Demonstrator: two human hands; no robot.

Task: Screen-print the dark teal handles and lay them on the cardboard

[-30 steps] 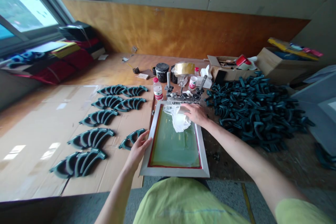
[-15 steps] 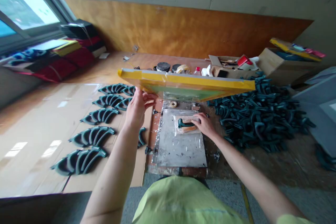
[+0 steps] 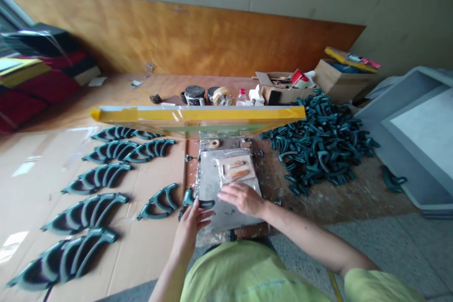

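Note:
My left hand (image 3: 194, 221) pinches a dark green curved plastic handle (image 3: 188, 196) near the left edge of the grey metal plate (image 3: 212, 184). Over the plate, my right hand (image 3: 244, 199) has its fingers stretched out and holds nothing. Just beyond those fingertips is a small fixture (image 3: 244, 166) with wooden pieces, under clear film and without a handle on it. A yellow-taped frame (image 3: 205, 114) stands raised and tilted above the back of the plate.
Rows of similar green handles (image 3: 87, 210) lie on cardboard (image 3: 141, 250) at left. A heap of them (image 3: 322, 141) is at right, beside a grey plastic bin (image 3: 375, 146). Behind the frame are black jars (image 3: 194, 95), a tape roll (image 3: 222, 96) and an open carton (image 3: 283, 86).
The handle has left the fixture and is now in my left hand, which has let go of the frame. My right hand has opened and drawn nearer. The view has turned right.

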